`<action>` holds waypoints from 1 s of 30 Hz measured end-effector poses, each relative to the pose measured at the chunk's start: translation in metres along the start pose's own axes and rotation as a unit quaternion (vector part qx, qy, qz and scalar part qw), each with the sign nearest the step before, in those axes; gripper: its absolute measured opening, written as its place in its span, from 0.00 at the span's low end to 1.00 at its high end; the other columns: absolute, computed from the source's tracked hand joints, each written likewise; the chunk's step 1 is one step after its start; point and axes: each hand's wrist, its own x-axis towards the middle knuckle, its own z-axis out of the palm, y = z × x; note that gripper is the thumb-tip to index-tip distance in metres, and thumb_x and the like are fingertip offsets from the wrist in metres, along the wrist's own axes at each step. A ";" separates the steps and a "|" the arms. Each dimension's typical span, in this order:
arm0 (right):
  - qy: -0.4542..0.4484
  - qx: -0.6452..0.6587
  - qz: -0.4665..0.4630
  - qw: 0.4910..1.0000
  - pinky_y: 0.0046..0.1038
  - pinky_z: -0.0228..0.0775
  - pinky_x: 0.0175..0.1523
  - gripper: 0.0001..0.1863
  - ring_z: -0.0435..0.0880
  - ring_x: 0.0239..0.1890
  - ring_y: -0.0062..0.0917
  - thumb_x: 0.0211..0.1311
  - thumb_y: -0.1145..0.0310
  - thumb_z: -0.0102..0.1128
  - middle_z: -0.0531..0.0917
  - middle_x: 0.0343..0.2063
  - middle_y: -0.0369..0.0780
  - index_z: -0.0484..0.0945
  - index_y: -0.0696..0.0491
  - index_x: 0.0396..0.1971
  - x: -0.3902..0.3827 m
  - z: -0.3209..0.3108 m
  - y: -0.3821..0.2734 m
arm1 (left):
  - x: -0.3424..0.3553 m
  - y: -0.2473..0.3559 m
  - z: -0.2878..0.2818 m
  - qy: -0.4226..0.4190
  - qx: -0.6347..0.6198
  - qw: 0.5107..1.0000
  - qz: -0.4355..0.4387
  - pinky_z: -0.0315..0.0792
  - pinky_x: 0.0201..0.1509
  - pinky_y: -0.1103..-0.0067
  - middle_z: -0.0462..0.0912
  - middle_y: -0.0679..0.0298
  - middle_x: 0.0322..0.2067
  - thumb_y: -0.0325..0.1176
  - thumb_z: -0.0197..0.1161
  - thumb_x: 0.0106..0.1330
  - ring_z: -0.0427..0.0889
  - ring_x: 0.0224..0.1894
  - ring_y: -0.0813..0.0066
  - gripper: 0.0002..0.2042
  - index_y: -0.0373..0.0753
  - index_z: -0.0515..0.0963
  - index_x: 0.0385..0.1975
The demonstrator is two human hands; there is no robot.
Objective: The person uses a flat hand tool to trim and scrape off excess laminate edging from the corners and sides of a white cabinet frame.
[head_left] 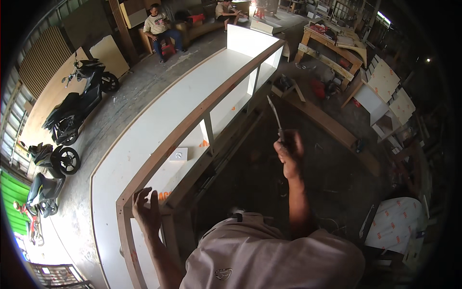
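My right hand (289,151) is raised over the dark floor, its fingers wrapped round the handle of a knife (274,113). The long narrow blade points up and away from me. At the near corner of a long wooden frame (185,126), my left hand (147,210) has its fingers loosely bent and apart, holding nothing. It is against or just beside the brown rail; I cannot tell whether it touches. White panels (166,96) line the frame's far side, and upright dividers split its near side into openings. A small white box (178,154) lies inside one opening.
A long timber beam (327,123) lies on the floor to the right. Beyond it stand a wooden workbench (332,45) and pale panels (385,84). A patterned white sheet (393,224) is at the lower right. Motorcycles (79,103) stand left; a person (161,29) sits at the back.
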 end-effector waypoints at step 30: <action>-0.490 -0.449 -0.133 0.735 0.41 0.81 0.44 0.40 0.88 0.38 0.43 0.58 0.49 0.70 0.84 0.37 0.51 0.72 0.59 0.64 0.211 0.086 0.108 | 0.197 0.122 0.206 -0.034 -0.073 0.997 -0.009 0.78 0.49 0.71 0.86 0.50 0.42 0.52 0.66 0.68 0.86 0.43 0.62 0.26 0.30 0.83 0.45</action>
